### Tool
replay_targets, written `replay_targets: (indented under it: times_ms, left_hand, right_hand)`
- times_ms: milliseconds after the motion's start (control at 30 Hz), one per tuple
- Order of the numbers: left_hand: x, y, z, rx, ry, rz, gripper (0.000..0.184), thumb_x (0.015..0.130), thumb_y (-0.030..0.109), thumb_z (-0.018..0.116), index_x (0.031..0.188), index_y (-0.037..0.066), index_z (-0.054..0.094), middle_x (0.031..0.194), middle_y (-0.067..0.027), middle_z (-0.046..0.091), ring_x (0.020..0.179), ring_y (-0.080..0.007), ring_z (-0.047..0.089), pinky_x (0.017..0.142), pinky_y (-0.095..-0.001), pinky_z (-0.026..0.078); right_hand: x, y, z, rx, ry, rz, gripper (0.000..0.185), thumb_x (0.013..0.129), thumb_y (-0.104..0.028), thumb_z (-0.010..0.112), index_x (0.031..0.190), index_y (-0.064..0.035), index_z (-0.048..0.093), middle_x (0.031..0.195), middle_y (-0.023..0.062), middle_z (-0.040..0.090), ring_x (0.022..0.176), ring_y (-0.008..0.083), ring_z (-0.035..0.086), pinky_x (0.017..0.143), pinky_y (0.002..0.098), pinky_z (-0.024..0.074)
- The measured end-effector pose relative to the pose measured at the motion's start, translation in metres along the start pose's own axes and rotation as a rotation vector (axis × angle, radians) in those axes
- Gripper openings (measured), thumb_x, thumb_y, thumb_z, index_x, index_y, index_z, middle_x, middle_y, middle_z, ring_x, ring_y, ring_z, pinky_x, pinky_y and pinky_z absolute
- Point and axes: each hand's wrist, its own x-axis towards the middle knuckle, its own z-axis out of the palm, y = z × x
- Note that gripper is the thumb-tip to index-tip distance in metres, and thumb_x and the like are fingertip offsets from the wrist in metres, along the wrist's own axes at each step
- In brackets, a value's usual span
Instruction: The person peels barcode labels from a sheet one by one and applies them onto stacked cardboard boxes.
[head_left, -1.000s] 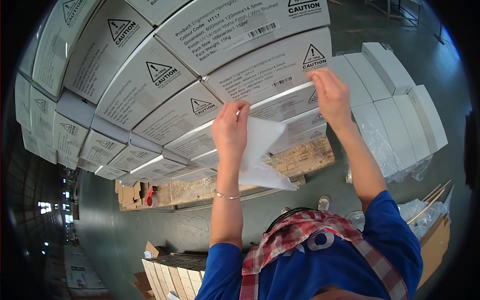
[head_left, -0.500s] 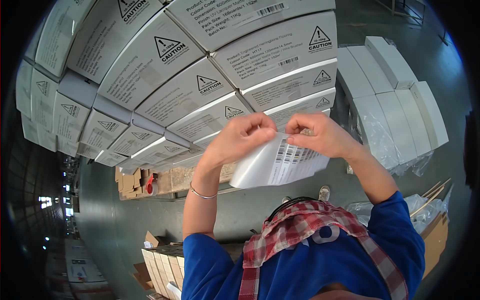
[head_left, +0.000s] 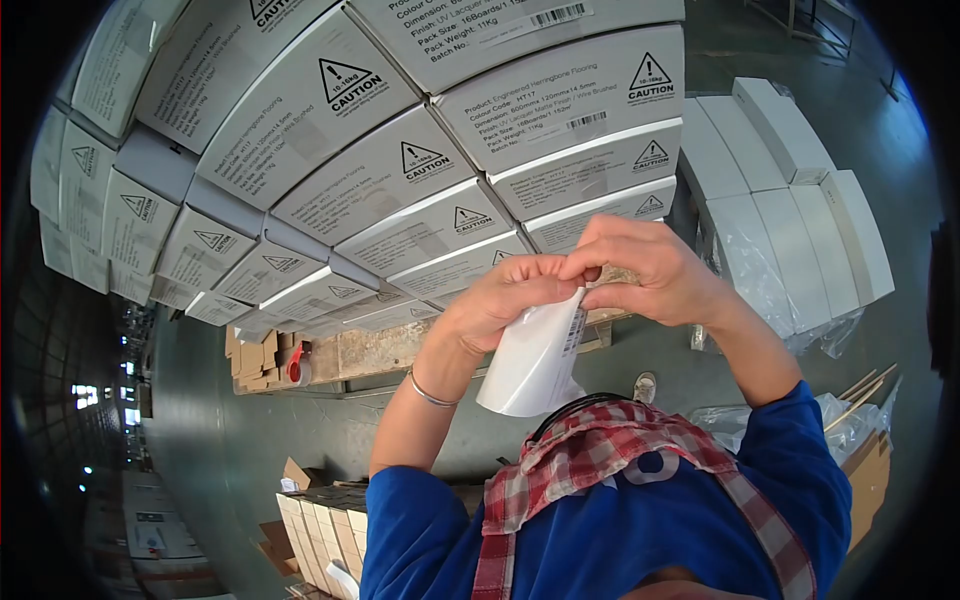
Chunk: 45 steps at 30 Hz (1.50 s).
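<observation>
A white sheet with printed barcodes [head_left: 530,360] hangs curled below my two hands, in front of the stacked boxes. My left hand [head_left: 505,300] is closed on the sheet's upper edge, thumb against fingers. Beside it, touching its fingertips, my right hand [head_left: 640,270] pinches the sheet's top corner. Behind them rises a stack of white labelled boxes [head_left: 560,110] with caution marks.
The stack rests on a wooden pallet [head_left: 370,355], where a red tape dispenser [head_left: 296,364] and folded cardboard [head_left: 255,355] lie. White boxes [head_left: 790,240] with plastic wrap stand at right. More cartons [head_left: 318,535] are at lower left.
Both hands have come together from apart and moved lower. The sheet now shows its barcode side and has curled into a narrower shape. The boxes have shifted slightly in view.
</observation>
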Motion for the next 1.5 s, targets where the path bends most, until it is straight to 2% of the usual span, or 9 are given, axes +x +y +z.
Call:
replay_targets:
  times_ms: [200,333,467,567,700,967,1200,1300,1500]
  left_hand:
    - [0.004,-0.006,-0.007,-0.096,-0.084,0.018,0.012,0.091,0.012,0.06,0.098,0.003,0.063,0.089,-0.0012,0.065,0.072,-0.0058,0.061,0.061,-0.0202,0.048]
    - [0.002,-0.017,-0.014,-0.05,0.112,0.165,0.01,0.092,0.013,0.06,0.095,0.005,0.063,0.085,-0.0007,0.065,0.071,-0.0056,0.06,0.061,-0.0194,0.048]
    - [0.002,-0.033,-0.032,0.407,0.489,0.354,0.01,0.091,0.011,0.061,0.097,0.004,0.061,0.087,-0.0015,0.063,0.074,-0.0068,0.059,0.064,-0.0202,0.048]
    - [0.011,-0.047,-0.033,0.762,0.558,0.735,0.012,0.088,0.008,0.063,0.097,0.002,0.059,0.091,-0.0029,0.063,0.079,-0.0079,0.058,0.067,-0.0214,0.048]
    - [0.021,-0.054,-0.017,0.596,0.652,0.803,0.011,0.086,0.005,0.064,0.094,0.0,0.059,0.096,-0.0038,0.062,0.083,-0.0086,0.057,0.069,-0.0226,0.048]
    - [0.035,-0.06,-0.016,0.622,0.725,0.638,0.008,0.09,0.009,0.062,0.091,0.002,0.057,0.083,-0.0002,0.059,0.076,-0.0057,0.053,0.067,-0.0189,0.043]
    - [0.09,-0.083,-0.04,0.571,0.861,0.741,0.014,0.09,0.013,0.062,0.089,-0.001,0.06,0.077,0.0002,0.06,0.069,-0.0066,0.052,0.063,-0.021,0.043]
    - [0.114,-0.087,-0.051,0.596,0.952,0.732,0.016,0.091,0.015,0.061,0.088,-0.001,0.061,0.076,0.0002,0.06,0.069,-0.0064,0.052,0.062,-0.0212,0.042]
    - [0.135,-0.087,-0.061,0.674,1.139,0.693,0.017,0.09,0.016,0.062,0.087,-0.001,0.064,0.07,-0.001,0.06,0.066,-0.0065,0.052,0.061,-0.0219,0.042]
  right_hand:
    - [-0.001,-0.003,-0.005,-0.092,0.014,-0.068,0.019,0.071,0.002,0.073,0.086,-0.0007,0.061,0.085,0.0077,0.059,0.074,0.0186,0.059,0.066,0.0296,0.0476]
    - [-0.012,0.006,-0.018,-0.025,0.097,0.074,0.013,0.075,0.005,0.067,0.083,0.0004,0.057,0.084,0.0068,0.058,0.074,0.0161,0.057,0.066,0.0278,0.0469]
    - [-0.017,0.013,-0.027,-0.101,0.254,0.219,0.009,0.079,0.006,0.062,0.082,0.001,0.055,0.081,0.0056,0.056,0.074,0.0137,0.056,0.066,0.0259,0.0463]
    - [-0.017,0.015,-0.03,-0.182,0.321,0.267,0.008,0.08,0.006,0.061,0.083,0.0014,0.055,0.08,0.005,0.056,0.074,0.0126,0.055,0.067,0.025,0.0462]
    - [-0.018,0.018,-0.031,-0.231,0.334,0.298,0.009,0.081,0.005,0.062,0.084,0.0019,0.054,0.08,0.0045,0.056,0.073,0.012,0.054,0.067,0.0243,0.0463]
    - [-0.03,0.035,-0.03,-0.223,0.331,0.325,0.008,0.081,0.004,0.062,0.084,0.002,0.055,0.08,0.0041,0.056,0.072,0.0114,0.054,0.067,0.0243,0.0461]
    - [-0.041,0.102,-0.02,-0.251,0.409,0.5,0.01,0.081,0.001,0.065,0.084,0.0004,0.056,0.081,0.0028,0.056,0.07,0.0106,0.054,0.066,0.0246,0.0457]
    - [-0.034,0.13,-0.014,-0.51,0.59,0.341,0.012,0.078,-0.002,0.068,0.083,-0.002,0.057,0.081,0.0028,0.056,0.068,0.0134,0.055,0.064,0.0259,0.0459]
    - [-0.03,0.151,-0.008,-0.816,0.648,0.165,0.014,0.074,-0.004,0.072,0.081,-0.0048,0.059,0.079,0.0034,0.054,0.069,0.0194,0.057,0.063,0.0302,0.0456]
